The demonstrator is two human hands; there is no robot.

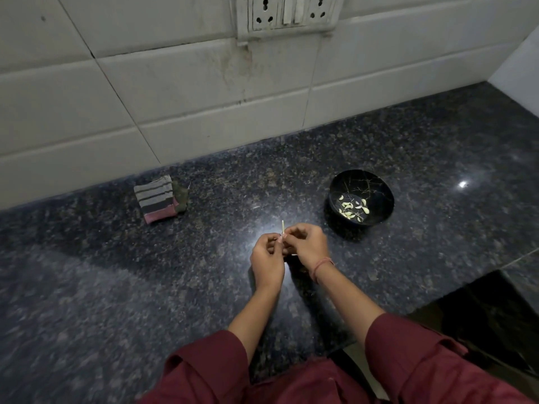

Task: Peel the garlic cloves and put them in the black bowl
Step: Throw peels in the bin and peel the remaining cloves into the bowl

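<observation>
A black bowl [361, 182] stands on the dark granite counter to the right of my hands, with several pale peeled garlic cloves [353, 209] lying in its bottom. My left hand [267, 258] and my right hand [306, 246] meet above the counter's middle, fingers curled together around a small garlic clove that is mostly hidden between them. A thin pale strip of garlic skin [283, 225] sticks up from where the fingertips pinch. A red thread band circles my right wrist.
A folded striped cloth [159, 201] lies at the back left by the tiled wall. A socket panel [287, 13] is mounted on the wall above. The counter [116, 287] ends in a step-down edge at the right front.
</observation>
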